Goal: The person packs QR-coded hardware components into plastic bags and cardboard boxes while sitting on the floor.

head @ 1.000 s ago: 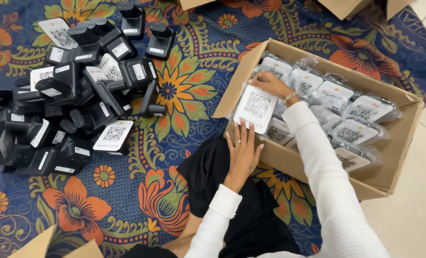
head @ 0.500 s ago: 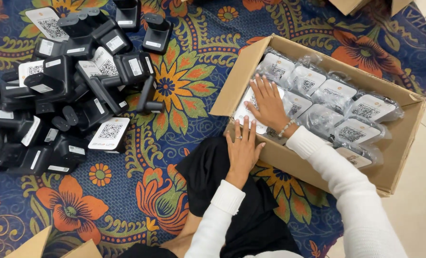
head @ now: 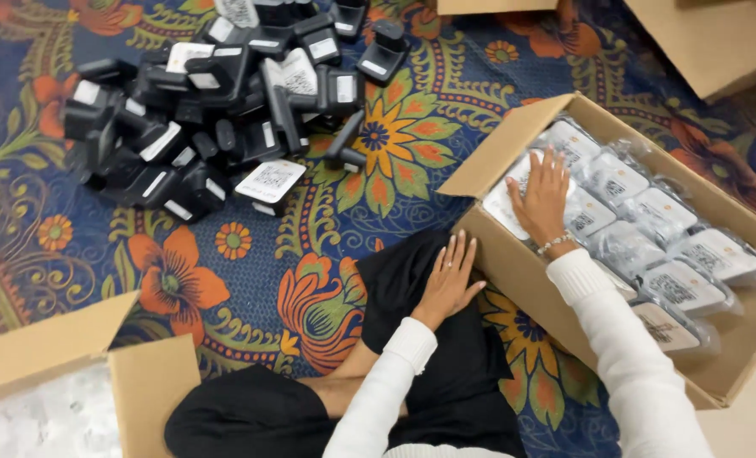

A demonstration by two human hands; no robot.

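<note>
My right hand point(head: 541, 201) lies flat, fingers spread, on a plastic-wrapped white packet point(head: 507, 203) at the near left end of an open cardboard box point(head: 522, 271). The box holds several bagged black-and-white devices point(head: 649, 246) in rows. My left hand point(head: 448, 280) rests open on my black-clad knee, just outside the box's near wall, holding nothing. Both arms wear white sleeves, and a bead bracelet circles the right wrist.
A heap of several unbagged black devices with white labels point(head: 217, 110) lies on the floral blue-and-orange rug point(head: 251, 280) at the upper left. Another open cardboard box point(head: 98, 373) sits at the lower left. More cardboard flaps point(head: 708, 42) lie at the top right.
My right hand, holding a white packet over the box a second ago, has pressed it down flat into the box's left end. The left hand stayed on my knee. The view shifted.
</note>
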